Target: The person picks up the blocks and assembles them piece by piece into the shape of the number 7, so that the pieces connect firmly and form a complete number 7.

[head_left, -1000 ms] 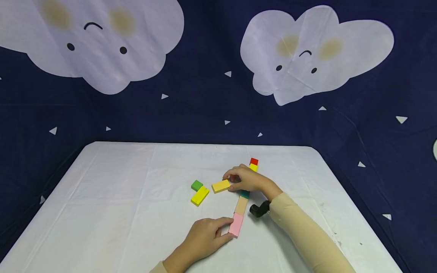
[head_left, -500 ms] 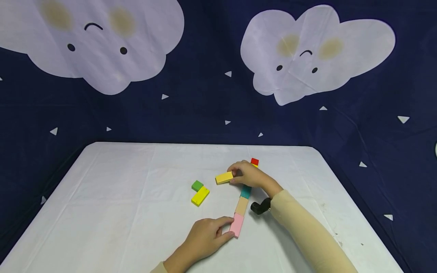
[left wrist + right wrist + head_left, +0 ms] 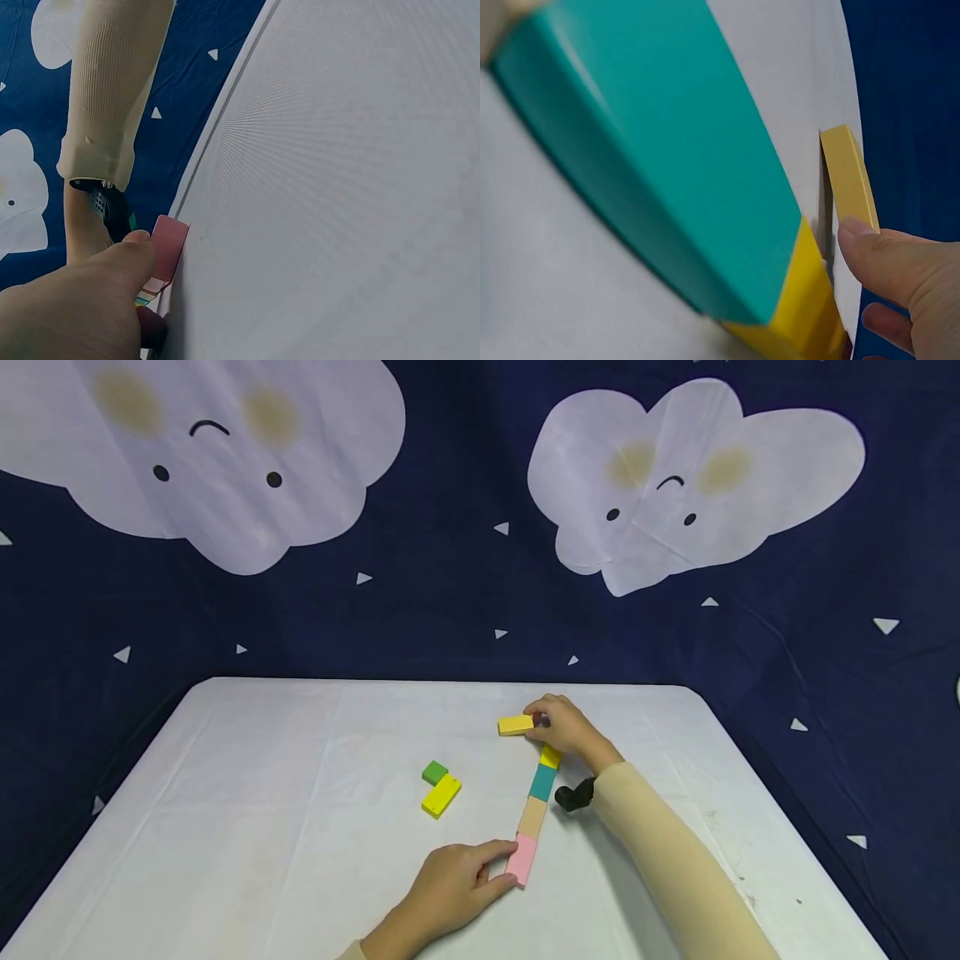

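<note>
My left hand (image 3: 457,885) rests low on the table, thumb and index finger at the pink block (image 3: 522,860), which is the near end of a row. Beyond it in line lie a tan block (image 3: 532,817), a teal block (image 3: 543,782) and a short yellow block (image 3: 551,757). Past the row's far end my right hand (image 3: 566,725) pinches a longer, paler yellow block (image 3: 516,726) by one end, its free end pointing left. In the right wrist view the thumb presses this yellow block (image 3: 849,176). The red block at the row's tip is hidden behind the right hand in the head view.
Left of the row, a green block (image 3: 434,772) and a bright yellow block (image 3: 441,796) lie touching on the white-covered table (image 3: 247,810). A black wrist device (image 3: 575,795) sticks out at the right cuff. A dark blue cloud-patterned curtain (image 3: 450,610) hangs behind.
My right hand has carried the yellow block away from me and slightly right, from beside the row to beyond its far end. My left hand has stayed at the pink block.
</note>
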{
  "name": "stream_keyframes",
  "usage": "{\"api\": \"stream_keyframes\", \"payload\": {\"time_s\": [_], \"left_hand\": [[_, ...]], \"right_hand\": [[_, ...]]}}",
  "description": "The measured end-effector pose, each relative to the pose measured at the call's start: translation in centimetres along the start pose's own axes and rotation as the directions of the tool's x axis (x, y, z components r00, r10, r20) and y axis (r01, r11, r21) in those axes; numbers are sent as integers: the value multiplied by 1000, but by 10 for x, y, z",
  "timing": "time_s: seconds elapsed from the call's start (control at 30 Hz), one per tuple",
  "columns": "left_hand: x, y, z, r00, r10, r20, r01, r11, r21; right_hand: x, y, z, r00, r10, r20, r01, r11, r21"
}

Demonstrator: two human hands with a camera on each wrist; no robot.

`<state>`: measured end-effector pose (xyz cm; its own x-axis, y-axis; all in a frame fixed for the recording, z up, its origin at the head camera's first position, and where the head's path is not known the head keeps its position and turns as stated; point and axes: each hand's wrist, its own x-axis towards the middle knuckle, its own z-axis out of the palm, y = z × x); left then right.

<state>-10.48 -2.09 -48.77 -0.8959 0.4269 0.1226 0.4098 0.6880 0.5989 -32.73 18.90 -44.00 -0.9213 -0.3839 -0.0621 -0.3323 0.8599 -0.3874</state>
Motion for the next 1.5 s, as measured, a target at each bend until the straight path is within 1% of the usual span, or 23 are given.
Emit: {"api": "stream_keyframes", "payload": {"time_s": [0.1,0.23,0.33,0.47,0.67,0.9,1.1,1.33,1.5], "left_hand": [[-1,0,0,1000,-1,-1,1,1000,-1],[0,0,1,999,20,-32,-19,1000,13],[0,0,1,999,23,-39,-22,999,26],[1,0,3,999,13,-31,-12,999,32],[5,0,5,999,7,-50,-4,998,67],[9,2,4,999,-22,-26,25,994,105],[10,4,3,999,-42,10,41,993,112],[9,4,3,999,-36,3,35,991,128],[9,5,3,999,-32,-4,32,990,137]], "right_hand": [[1,8,-3,1000,27,-10,-27,1000,-13],[2,17,-8,997,72,-9,-72,997,17],[3,22,-10,996,87,-1,-87,995,42],[3,26,-11,996,91,12,-92,994,56],[4,29,-9,993,110,29,-113,989,97],[6,31,-6,992,122,35,-126,983,131],[8,32,-5,990,137,37,-140,983,116],[12,34,-4,984,173,53,-179,971,156],[13,35,-5,984,171,49,-177,973,150]]}}
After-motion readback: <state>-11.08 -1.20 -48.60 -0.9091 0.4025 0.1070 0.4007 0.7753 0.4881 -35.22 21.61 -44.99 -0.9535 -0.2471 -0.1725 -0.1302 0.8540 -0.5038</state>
